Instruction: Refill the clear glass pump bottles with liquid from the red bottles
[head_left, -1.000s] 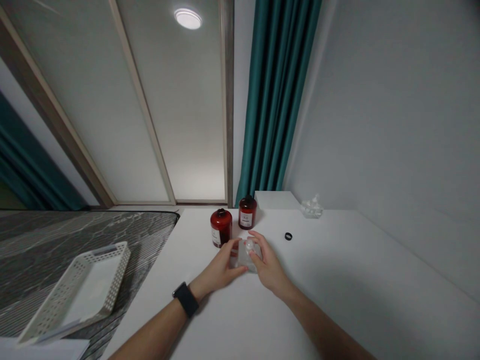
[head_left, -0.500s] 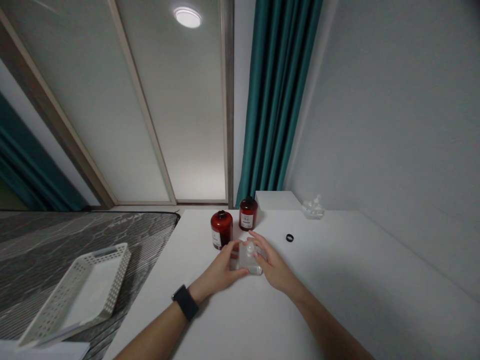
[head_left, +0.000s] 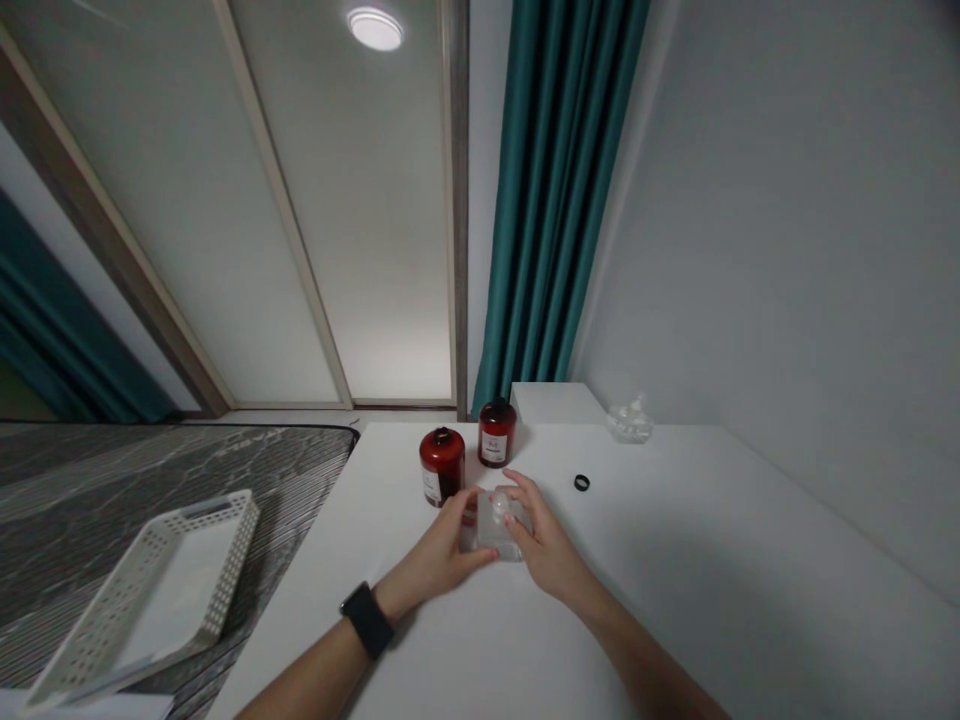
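A square clear glass bottle [head_left: 489,540] with a round clear stopper [head_left: 499,505] stands on the white table in front of me. My left hand [head_left: 448,550] is closed around the bottle's left side, thumb along its near edge. At the top, my right hand [head_left: 541,535] has its thumb and fingers around the stopper. Just beyond my left hand is a dark red bottle [head_left: 442,465] with a white label and an uncapped-looking neck. A second red bottle [head_left: 496,433] stands behind it to the right. A small black ring [head_left: 581,482] lies right of my right hand.
A white box [head_left: 559,402] and a clear glass piece [head_left: 630,420] sit at the back of the white table [head_left: 465,650], near the wall. On the left, a white perforated basket [head_left: 217,580] rests on a grey patterned surface [head_left: 300,465]. Teal curtains [head_left: 562,200] hang behind.
Both hands stay on the glass bottle, with only a slight shift of the right fingers at the stopper. The whole view has moved slightly.
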